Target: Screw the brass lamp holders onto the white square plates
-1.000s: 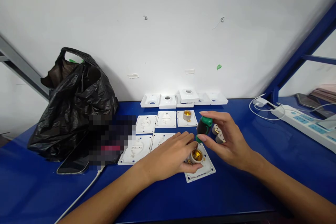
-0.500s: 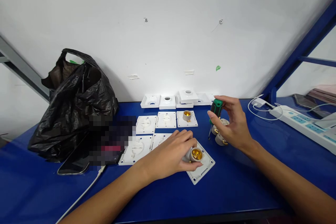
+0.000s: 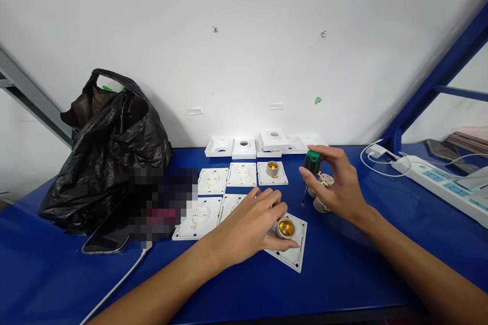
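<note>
Left hand (image 3: 249,226) clamps the brass-lined lamp socket (image 3: 285,227) on its white plate (image 3: 293,254) — right hand (image 3: 339,185) pinches a green-handled screwdriver (image 3: 310,167).

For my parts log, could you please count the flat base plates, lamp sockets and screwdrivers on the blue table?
flat base plates: 6
lamp sockets: 4, two on plates, two loose by the right hand
screwdrivers: 1, in that hand
Total: 11
</note>
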Available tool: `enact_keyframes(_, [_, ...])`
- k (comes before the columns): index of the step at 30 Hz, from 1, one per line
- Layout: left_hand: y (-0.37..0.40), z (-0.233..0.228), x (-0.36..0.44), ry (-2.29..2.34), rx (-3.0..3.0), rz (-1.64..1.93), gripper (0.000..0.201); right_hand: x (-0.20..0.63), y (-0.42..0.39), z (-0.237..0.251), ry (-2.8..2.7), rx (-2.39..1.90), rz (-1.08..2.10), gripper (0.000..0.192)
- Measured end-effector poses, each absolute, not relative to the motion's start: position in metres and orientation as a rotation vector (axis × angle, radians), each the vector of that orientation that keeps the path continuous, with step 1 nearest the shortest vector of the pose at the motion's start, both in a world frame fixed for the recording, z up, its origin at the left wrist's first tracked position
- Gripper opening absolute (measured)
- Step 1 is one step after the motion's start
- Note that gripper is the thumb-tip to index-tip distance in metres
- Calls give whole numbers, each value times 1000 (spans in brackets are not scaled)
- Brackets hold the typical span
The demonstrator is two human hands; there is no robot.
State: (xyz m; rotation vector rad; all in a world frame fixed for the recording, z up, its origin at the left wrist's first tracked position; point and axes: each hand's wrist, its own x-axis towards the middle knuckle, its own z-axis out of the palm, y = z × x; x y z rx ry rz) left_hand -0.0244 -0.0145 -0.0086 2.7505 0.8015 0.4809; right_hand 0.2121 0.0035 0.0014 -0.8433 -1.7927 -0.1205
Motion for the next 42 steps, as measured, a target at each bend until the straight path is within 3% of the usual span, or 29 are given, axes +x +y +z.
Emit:
enact_keyframes(4, [-11,-7,-28,744,2608,464,48,209,-1,4,-1576,-796,-2,46])
enact_keyframes(9, [-11,-5,-28,733,2530,462,32,198,-12,12,-1452,-759,141,39])
enact_keyframes(18, [-15,-9,-23,757,2694,469,38,189,-24,3,-1529,-760,201,40])
enact_keyframes(31, [-18,-3,-22,745,2691,441,38,196,-26,-16,-1734,-718,34,68])
enact_keyframes(42, [-17,-5,-23,731,2695,428,38,197,-25,-16,-1713,-641,-80,73])
